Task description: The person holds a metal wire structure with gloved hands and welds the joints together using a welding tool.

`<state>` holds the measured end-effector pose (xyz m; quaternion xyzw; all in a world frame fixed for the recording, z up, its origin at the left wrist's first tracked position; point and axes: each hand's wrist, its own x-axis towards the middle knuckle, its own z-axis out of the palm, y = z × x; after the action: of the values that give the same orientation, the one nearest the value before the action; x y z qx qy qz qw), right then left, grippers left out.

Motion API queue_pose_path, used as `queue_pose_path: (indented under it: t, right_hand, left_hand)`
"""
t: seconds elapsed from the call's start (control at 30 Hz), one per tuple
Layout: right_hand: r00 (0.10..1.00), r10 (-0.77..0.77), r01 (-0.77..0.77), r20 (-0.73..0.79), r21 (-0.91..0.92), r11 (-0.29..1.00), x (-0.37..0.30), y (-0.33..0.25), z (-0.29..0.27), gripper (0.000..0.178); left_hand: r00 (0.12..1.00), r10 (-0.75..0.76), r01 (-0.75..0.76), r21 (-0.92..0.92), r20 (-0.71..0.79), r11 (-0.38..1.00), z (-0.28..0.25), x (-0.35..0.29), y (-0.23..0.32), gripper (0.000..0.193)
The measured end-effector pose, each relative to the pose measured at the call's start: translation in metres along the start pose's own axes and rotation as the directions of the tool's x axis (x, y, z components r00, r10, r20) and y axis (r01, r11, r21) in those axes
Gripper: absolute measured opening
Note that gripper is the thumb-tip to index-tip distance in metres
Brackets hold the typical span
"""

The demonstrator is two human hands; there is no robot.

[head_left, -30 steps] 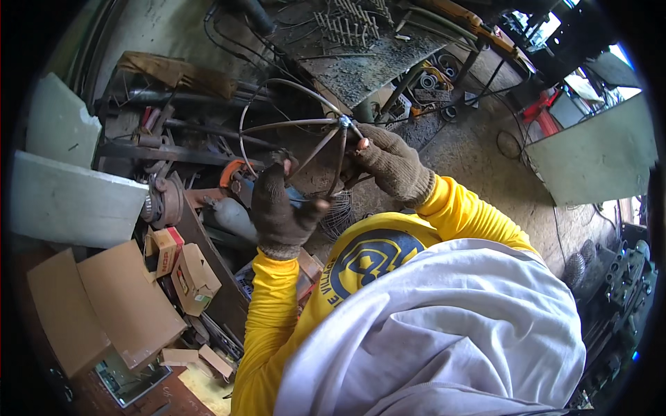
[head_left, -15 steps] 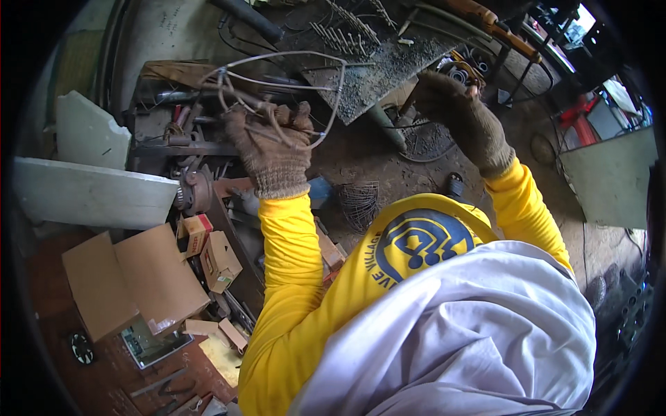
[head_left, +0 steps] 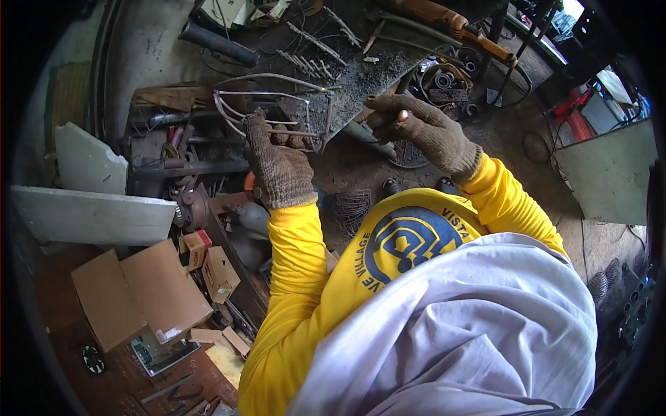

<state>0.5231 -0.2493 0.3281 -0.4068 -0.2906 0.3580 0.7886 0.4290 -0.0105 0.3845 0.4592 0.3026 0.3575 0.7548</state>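
My left hand [head_left: 277, 156], in a brown knitted glove, is closed on a frame of bent metal rods [head_left: 267, 95]. The frame reaches over the near corner of a grit-covered metal plate [head_left: 374, 76]. My right hand [head_left: 433, 132], gloved too, is raised right of the frame and apart from it. Its fingers stretch leftward with nothing visible in them, and a bare fingertip pokes out of the glove. Several thin grey rods [head_left: 316, 45] lie on the plate beyond the frame.
A long orange-brown tool [head_left: 444, 21] lies at the back. A bin of metal rings [head_left: 444, 80] stands right of the plate. White boards [head_left: 97, 213] lean at left, above cardboard boxes [head_left: 156, 291]. A wire bundle [head_left: 354, 211] and a cable [head_left: 534, 149] are on the floor.
The rod frame has tilted and shifted slightly, with my left hand gripping it lower. My right hand has moved left toward it. The view has shifted a little.
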Motion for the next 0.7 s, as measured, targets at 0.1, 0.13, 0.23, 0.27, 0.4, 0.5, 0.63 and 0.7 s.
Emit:
queue_pose_path:
  t: [0.1, 0.13, 0.23, 0.27, 0.4, 0.5, 0.63, 0.7]
  right_hand:
    - [0.999, 0.014, -0.015, -0.04, -0.015, 1.0, 0.011, -0.006, 0.009, 0.048]
    - [0.998, 0.024, -0.025, -0.064, -0.012, 1.0, 0.014, -0.006, 0.012, 0.048]
    - [0.994, 0.046, -0.047, -0.103, -0.001, 0.999, 0.023, -0.004, 0.017, 0.047]
    - [0.992, 0.042, -0.046, -0.122, -0.027, 0.999, 0.027, -0.002, 0.018, 0.046]
    - [0.975, 0.044, -0.07, -0.22, -0.109, 0.992, 0.038, 0.006, 0.025, 0.042]
    - [0.945, 0.078, -0.12, -0.319, -0.116, 0.986, 0.045, 0.007, 0.034, 0.036]
    - [0.92, 0.132, -0.218, -0.37, -0.201, 0.955, 0.049, 0.007, 0.031, 0.034]
    - [0.905, 0.129, -0.219, -0.404, -0.183, 0.958, 0.05, 0.008, 0.031, 0.033]
  left_hand:
    - [0.999, 0.04, -0.042, 0.09, 0.019, 0.995, 0.005, 0.006, -0.002, 0.029]
    - [0.998, 0.06, -0.06, 0.095, 0.01, 0.994, 0.008, 0.006, -0.004, 0.03]
    - [0.993, 0.115, -0.115, 0.118, 0.008, 0.986, 0.011, 0.01, -0.007, 0.035]
    - [0.991, 0.131, -0.133, 0.129, 0.024, 0.983, 0.009, 0.011, -0.008, 0.038]
    - [0.974, 0.227, -0.224, 0.257, 0.015, 0.94, 0.002, 0.016, -0.015, 0.04]
    - [0.872, 0.429, -0.488, 0.456, 0.233, 0.744, -0.029, 0.038, -0.034, 0.038]
    - [0.811, 0.507, -0.579, 0.52, 0.292, 0.628, -0.025, 0.044, -0.031, 0.055]
    - [0.796, 0.52, -0.593, 0.566, 0.309, 0.572, -0.027, 0.048, -0.031, 0.058]
